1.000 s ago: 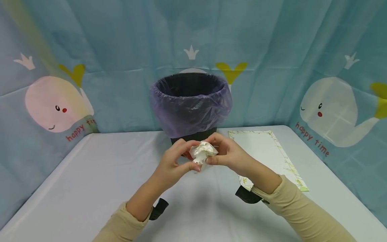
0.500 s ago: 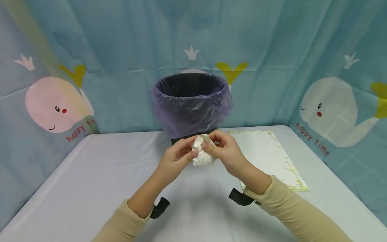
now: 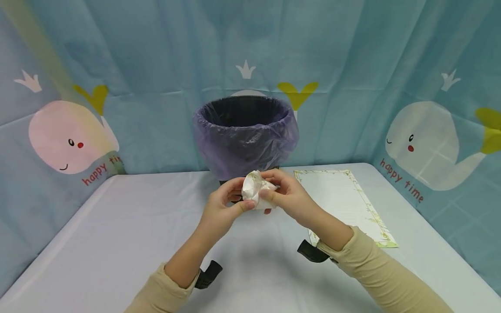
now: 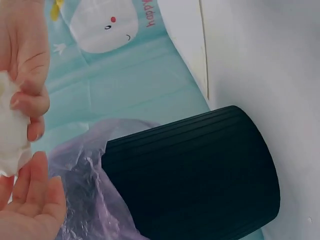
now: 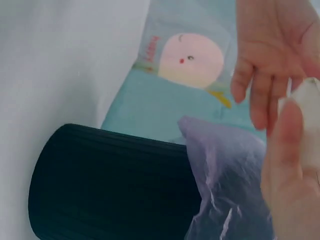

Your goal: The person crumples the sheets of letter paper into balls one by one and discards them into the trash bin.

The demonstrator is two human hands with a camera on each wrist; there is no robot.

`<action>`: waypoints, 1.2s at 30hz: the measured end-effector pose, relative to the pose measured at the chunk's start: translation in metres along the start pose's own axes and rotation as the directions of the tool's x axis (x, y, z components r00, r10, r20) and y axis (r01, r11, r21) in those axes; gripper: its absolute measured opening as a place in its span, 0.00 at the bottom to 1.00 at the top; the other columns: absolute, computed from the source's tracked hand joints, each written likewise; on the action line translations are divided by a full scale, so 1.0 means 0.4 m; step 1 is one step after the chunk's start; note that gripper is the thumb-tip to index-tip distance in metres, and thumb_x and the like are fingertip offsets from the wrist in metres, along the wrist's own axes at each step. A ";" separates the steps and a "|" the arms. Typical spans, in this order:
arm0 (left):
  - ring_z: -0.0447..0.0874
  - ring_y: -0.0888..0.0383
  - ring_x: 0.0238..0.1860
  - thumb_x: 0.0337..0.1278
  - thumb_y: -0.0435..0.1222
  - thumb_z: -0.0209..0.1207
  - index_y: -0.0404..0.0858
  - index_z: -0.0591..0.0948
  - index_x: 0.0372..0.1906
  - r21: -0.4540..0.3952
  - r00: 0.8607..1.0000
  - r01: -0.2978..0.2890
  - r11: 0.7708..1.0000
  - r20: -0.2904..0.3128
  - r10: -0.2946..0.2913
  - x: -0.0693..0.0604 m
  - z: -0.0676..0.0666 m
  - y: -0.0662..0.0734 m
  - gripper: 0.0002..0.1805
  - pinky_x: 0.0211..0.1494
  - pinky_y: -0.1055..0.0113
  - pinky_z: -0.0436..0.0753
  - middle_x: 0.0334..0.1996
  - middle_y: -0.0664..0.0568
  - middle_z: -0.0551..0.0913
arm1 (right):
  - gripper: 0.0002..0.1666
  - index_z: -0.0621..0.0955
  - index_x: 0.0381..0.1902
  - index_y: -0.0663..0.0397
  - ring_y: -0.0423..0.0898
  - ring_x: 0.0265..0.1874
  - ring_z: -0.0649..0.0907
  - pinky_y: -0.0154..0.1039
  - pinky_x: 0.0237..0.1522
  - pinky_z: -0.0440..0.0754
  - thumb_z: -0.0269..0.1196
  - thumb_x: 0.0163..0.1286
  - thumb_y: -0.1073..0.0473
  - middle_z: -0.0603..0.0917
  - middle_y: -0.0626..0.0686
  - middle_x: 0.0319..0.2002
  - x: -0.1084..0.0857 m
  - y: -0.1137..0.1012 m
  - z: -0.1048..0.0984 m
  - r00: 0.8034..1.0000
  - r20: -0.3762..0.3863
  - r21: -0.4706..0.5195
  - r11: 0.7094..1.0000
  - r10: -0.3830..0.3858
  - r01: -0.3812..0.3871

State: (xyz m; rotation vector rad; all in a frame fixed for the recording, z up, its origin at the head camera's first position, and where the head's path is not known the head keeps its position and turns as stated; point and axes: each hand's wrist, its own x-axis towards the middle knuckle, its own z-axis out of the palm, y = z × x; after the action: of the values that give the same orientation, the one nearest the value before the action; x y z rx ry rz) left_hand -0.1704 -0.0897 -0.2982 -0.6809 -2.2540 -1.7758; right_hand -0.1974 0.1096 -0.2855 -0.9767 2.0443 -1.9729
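A crumpled ball of white paper (image 3: 252, 188) is held up between both hands, in front of the bin. My left hand (image 3: 223, 208) pinches its left side with thumb and fingers. The right hand (image 3: 291, 198) grips the other side, its thumb lying across the paper. In the left wrist view the paper (image 4: 12, 130) shows at the left edge, between the right hand (image 4: 25, 55) above and the left hand (image 4: 37, 205) below. In the right wrist view the paper (image 5: 311, 120) is partly cut off at the right edge.
A black bin with a purple liner (image 3: 246, 148) stands at the table's back edge, its mouth upward. Right of it, a bordered sheet of paper (image 3: 348, 204) lies flat on the white table (image 3: 117, 243). A blue printed curtain (image 3: 156, 87) hangs behind and at both sides.
Both hands have turned and squeezed the paper ball, which looks different in outline. The right thumb has moved from its lower edge onto its front. The ball has shifted slightly left.
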 end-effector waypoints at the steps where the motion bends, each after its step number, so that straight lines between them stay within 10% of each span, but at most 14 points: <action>1: 0.78 0.50 0.50 0.54 0.27 0.66 0.27 0.75 0.59 -0.007 1.000 0.002 1.000 -0.006 -0.002 -0.001 0.001 0.002 0.26 0.54 0.62 0.77 0.49 0.42 0.81 | 0.29 0.68 0.60 0.72 0.47 0.34 0.79 0.38 0.33 0.82 0.64 0.67 0.64 0.75 0.61 0.50 -0.001 0.000 -0.005 0.999 0.040 0.001 1.000 -0.007 0.006; 7: 0.79 0.55 0.43 0.52 0.22 0.65 0.23 0.75 0.55 -0.116 0.999 0.016 0.993 -0.036 -0.020 -0.006 0.015 0.016 0.23 0.46 0.70 0.79 0.42 0.41 0.81 | 0.29 0.67 0.57 0.75 0.47 0.41 0.77 0.35 0.40 0.81 0.66 0.66 0.65 0.73 0.62 0.50 -0.009 0.005 -0.013 0.981 0.126 -0.114 0.980 -0.146 0.161; 15: 0.74 0.61 0.32 0.59 0.21 0.58 0.19 0.74 0.42 -0.237 0.994 0.023 0.971 -0.101 -0.048 -0.001 0.045 0.010 0.09 0.38 0.73 0.77 0.33 0.49 0.77 | 0.17 0.76 0.43 0.73 0.42 0.25 0.76 0.35 0.26 0.80 0.65 0.67 0.61 0.78 0.60 0.32 -0.011 0.027 0.021 0.931 -0.064 -0.278 0.902 -0.360 0.330; 19: 0.72 0.61 0.31 0.62 0.23 0.54 0.19 0.73 0.41 -0.257 0.993 0.040 0.966 -0.097 -0.067 0.000 0.038 -0.008 0.08 0.37 0.72 0.75 0.31 0.53 0.76 | 0.12 0.78 0.41 0.70 0.43 0.21 0.77 0.37 0.22 0.79 0.67 0.63 0.68 0.80 0.57 0.31 -0.005 0.024 0.030 0.949 -0.115 -0.301 0.921 -0.294 0.249; 24: 0.76 0.61 0.36 0.64 0.24 0.52 0.17 0.72 0.49 -0.274 0.999 0.028 0.961 -0.034 -0.039 -0.008 0.008 -0.011 0.13 0.42 0.71 0.78 0.36 0.53 0.78 | 0.39 0.64 0.67 0.67 0.47 0.31 0.79 0.36 0.32 0.81 0.68 0.64 0.61 0.78 0.59 0.39 0.000 0.005 0.006 0.991 0.060 -0.224 0.966 -0.121 0.131; 36: 0.76 0.61 0.39 0.71 0.35 0.51 0.13 0.66 0.55 -0.312 0.972 0.032 0.949 0.230 0.042 -0.008 -0.032 -0.002 0.25 0.47 0.69 0.77 0.39 0.55 0.78 | 0.65 0.55 0.74 0.56 0.48 0.30 0.76 0.37 0.29 0.77 0.66 0.47 0.29 0.77 0.54 0.37 -0.001 -0.042 -0.034 0.958 0.269 -0.344 0.920 -0.098 0.191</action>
State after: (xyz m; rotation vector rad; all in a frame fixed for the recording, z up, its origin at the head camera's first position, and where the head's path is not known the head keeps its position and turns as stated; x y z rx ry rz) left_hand -0.1696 -0.1029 -0.2970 -1.0024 -2.1181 -2.1823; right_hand -0.1981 0.1225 -0.2681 -1.4075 2.2926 -1.4536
